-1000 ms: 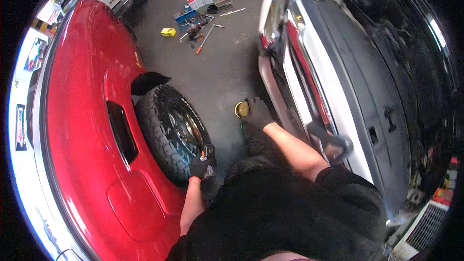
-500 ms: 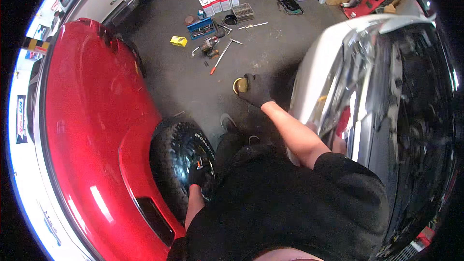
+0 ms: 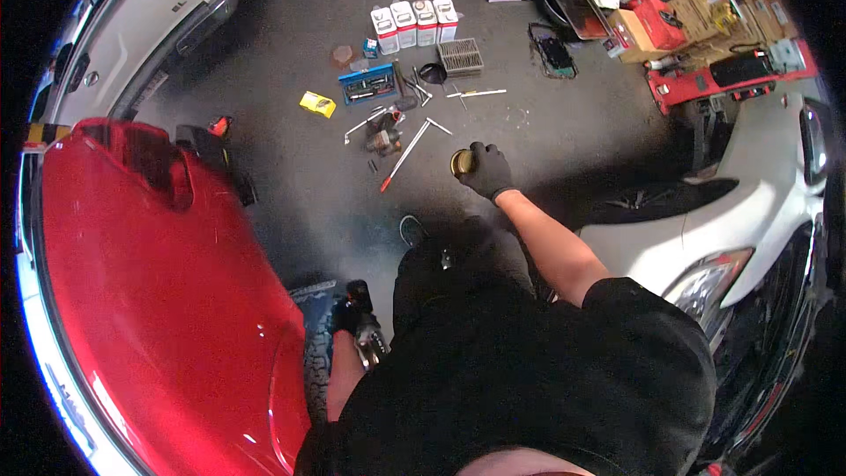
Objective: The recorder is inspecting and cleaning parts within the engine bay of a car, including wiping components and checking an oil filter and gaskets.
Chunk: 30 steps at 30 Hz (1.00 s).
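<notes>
Torso hides most of the tyre; left hand rests on it, grip unclear. Right hand grasps a round tin near scattered tools.

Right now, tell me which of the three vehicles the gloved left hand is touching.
The red car: the left hand grips its wheel. Both white vehicles sit apart.

Floor: four white canisters in a row, grey ribbed block just beside them. Blue tool case open, yellow object to its left. Long red-handled tool lying among loose tools.
</notes>
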Each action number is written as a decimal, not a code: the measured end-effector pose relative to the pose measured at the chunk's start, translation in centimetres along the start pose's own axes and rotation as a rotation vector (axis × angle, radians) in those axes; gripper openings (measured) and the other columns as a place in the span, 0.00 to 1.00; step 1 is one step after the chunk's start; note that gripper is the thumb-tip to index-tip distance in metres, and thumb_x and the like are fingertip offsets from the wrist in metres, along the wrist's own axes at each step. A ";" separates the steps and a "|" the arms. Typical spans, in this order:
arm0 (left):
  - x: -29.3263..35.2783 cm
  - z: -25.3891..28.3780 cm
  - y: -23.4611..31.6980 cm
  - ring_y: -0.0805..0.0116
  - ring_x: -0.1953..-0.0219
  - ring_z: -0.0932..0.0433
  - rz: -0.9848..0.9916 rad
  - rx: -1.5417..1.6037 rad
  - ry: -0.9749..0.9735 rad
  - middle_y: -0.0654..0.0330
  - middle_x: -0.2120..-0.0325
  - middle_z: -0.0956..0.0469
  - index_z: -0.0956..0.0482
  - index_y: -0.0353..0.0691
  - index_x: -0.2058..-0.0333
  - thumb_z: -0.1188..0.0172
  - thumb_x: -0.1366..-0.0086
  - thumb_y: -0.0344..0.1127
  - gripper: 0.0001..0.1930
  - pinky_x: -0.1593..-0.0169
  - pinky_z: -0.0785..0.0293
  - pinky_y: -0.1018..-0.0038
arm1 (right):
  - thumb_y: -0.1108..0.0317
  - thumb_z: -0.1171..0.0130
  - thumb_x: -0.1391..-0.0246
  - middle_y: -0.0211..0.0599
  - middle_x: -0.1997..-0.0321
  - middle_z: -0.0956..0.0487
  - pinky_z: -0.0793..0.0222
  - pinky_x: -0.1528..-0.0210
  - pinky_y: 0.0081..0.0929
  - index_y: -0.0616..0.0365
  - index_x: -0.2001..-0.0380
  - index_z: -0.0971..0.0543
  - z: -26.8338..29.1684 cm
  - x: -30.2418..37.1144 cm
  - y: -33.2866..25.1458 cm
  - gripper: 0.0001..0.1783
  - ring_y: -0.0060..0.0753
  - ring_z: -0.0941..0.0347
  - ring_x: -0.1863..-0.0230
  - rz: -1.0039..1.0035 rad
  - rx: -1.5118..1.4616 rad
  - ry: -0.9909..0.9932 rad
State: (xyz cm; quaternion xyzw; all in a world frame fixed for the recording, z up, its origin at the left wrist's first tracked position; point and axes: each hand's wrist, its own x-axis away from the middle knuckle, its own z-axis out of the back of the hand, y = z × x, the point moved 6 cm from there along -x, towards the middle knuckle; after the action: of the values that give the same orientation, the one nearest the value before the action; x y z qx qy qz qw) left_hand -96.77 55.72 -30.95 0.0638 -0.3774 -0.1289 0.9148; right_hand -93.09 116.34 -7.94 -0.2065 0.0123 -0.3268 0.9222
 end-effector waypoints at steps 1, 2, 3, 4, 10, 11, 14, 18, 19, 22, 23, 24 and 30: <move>-1.5 3.9 2.9 0.60 0.67 0.17 0.003 0.153 0.015 0.53 0.70 0.16 0.17 0.41 0.58 0.42 0.34 0.51 0.19 0.62 0.23 0.59 | 0.49 0.27 0.63 0.56 0.53 0.25 0.26 0.54 0.54 0.52 0.48 0.28 0.3 -3.1 0.2 0.39 0.64 0.25 0.56 0.004 0.009 -0.003; -2.9 7.5 5.6 0.60 0.68 0.17 0.012 0.305 0.035 0.54 0.71 0.16 0.17 0.40 0.59 0.43 0.34 0.50 0.18 0.62 0.22 0.59 | 0.49 0.27 0.63 0.56 0.53 0.25 0.26 0.54 0.54 0.52 0.48 0.28 0.3 -6.3 0.3 0.39 0.64 0.25 0.56 0.010 0.011 -0.013; -4.3 10.6 8.5 0.60 0.68 0.17 0.027 0.314 0.033 0.54 0.71 0.16 0.17 0.40 0.59 0.43 0.34 0.50 0.18 0.62 0.22 0.59 | 0.49 0.27 0.63 0.56 0.54 0.25 0.26 0.55 0.54 0.52 0.48 0.28 0.4 -9.5 0.5 0.38 0.64 0.25 0.56 0.044 0.018 0.012; -5.9 13.7 11.1 0.61 0.68 0.17 0.007 0.391 0.077 0.56 0.72 0.16 0.17 0.40 0.59 0.43 0.33 0.48 0.17 0.62 0.22 0.59 | 0.49 0.27 0.62 0.56 0.55 0.25 0.26 0.56 0.55 0.52 0.48 0.28 0.2 -12.7 0.7 0.38 0.64 0.25 0.57 0.077 0.019 0.038; -12.7 18.0 21.8 0.61 0.72 0.16 0.192 1.024 0.014 0.60 0.72 0.17 0.19 0.37 0.58 0.45 0.29 0.45 0.16 0.67 0.23 0.61 | 0.44 0.28 0.59 0.57 0.57 0.23 0.27 0.54 0.54 0.55 0.49 0.27 -5.0 -35.1 4.4 0.38 0.65 0.25 0.56 0.222 0.088 -0.044; -14.1 19.1 24.8 0.59 0.71 0.15 0.193 0.640 0.103 0.58 0.70 0.17 0.19 0.36 0.58 0.45 0.29 0.46 0.17 0.66 0.21 0.62 | 0.44 0.27 0.60 0.58 0.56 0.23 0.26 0.54 0.54 0.55 0.49 0.28 -6.8 -39.6 6.5 0.39 0.64 0.25 0.56 0.198 0.128 -0.090; -10.4 7.9 18.7 0.64 0.64 0.18 0.169 1.072 0.448 0.54 0.67 0.15 0.18 0.38 0.54 0.37 0.36 0.37 0.14 0.61 0.23 0.65 | 0.45 0.25 0.62 0.57 0.56 0.23 0.25 0.55 0.55 0.54 0.48 0.28 -14.9 -51.3 4.1 0.41 0.63 0.23 0.56 0.224 0.054 -0.176; -13.4 9.6 38.2 0.58 0.65 0.16 0.446 0.443 -0.284 0.50 0.67 0.15 0.17 0.40 0.57 0.39 0.34 0.45 0.15 0.60 0.22 0.63 | 0.44 0.25 0.63 0.56 0.58 0.22 0.24 0.56 0.54 0.53 0.45 0.30 -26.2 -64.2 13.4 0.44 0.62 0.22 0.56 0.084 0.263 -0.357; -10.7 5.0 36.4 0.53 0.63 0.15 0.475 0.621 -0.177 0.48 0.66 0.15 0.16 0.41 0.60 0.40 0.33 0.50 0.17 0.59 0.22 0.62 | 0.43 0.25 0.64 0.55 0.54 0.22 0.24 0.53 0.52 0.54 0.43 0.29 -29.1 -67.1 12.4 0.47 0.60 0.22 0.54 0.054 0.251 -0.355; -14.8 6.7 45.1 0.66 0.67 0.15 0.349 0.540 -0.253 0.55 0.68 0.14 0.17 0.39 0.55 0.35 0.38 0.39 0.15 0.62 0.20 0.68 | 0.40 0.28 0.63 0.52 0.53 0.19 0.23 0.51 0.48 0.55 0.41 0.27 -36.0 -73.8 16.0 0.47 0.56 0.21 0.52 -0.043 0.293 -0.327; -15.6 5.8 46.8 0.67 0.65 0.16 0.446 0.744 -0.372 0.56 0.65 0.14 0.19 0.37 0.53 0.37 0.36 0.38 0.16 0.60 0.20 0.69 | 0.42 0.30 0.59 0.54 0.54 0.20 0.23 0.53 0.50 0.53 0.45 0.26 -38.3 -76.3 17.4 0.41 0.56 0.20 0.53 -0.032 0.296 -0.366; -15.6 5.7 48.5 0.68 0.63 0.16 0.558 0.946 -0.487 0.56 0.62 0.14 0.20 0.36 0.50 0.38 0.35 0.38 0.17 0.58 0.20 0.69 | 0.43 0.31 0.56 0.56 0.54 0.21 0.22 0.55 0.51 0.52 0.49 0.25 -40.5 -77.7 18.0 0.35 0.57 0.20 0.53 -0.016 0.293 -0.414; -19.5 4.6 52.3 0.67 0.60 0.16 0.679 1.043 -0.472 0.53 0.61 0.14 0.21 0.36 0.47 0.37 0.35 0.38 0.20 0.56 0.21 0.69 | 0.43 0.36 0.50 0.55 0.55 0.18 0.22 0.55 0.52 0.52 0.49 0.24 -50.7 -81.3 19.4 0.31 0.57 0.18 0.55 0.092 0.314 -0.224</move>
State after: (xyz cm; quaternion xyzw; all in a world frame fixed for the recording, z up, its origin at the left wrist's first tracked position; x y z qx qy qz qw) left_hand -103.48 111.28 -29.62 0.3457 -0.5797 0.3554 0.6467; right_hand -153.40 160.42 -70.98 -0.0943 -0.1320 -0.2571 0.9527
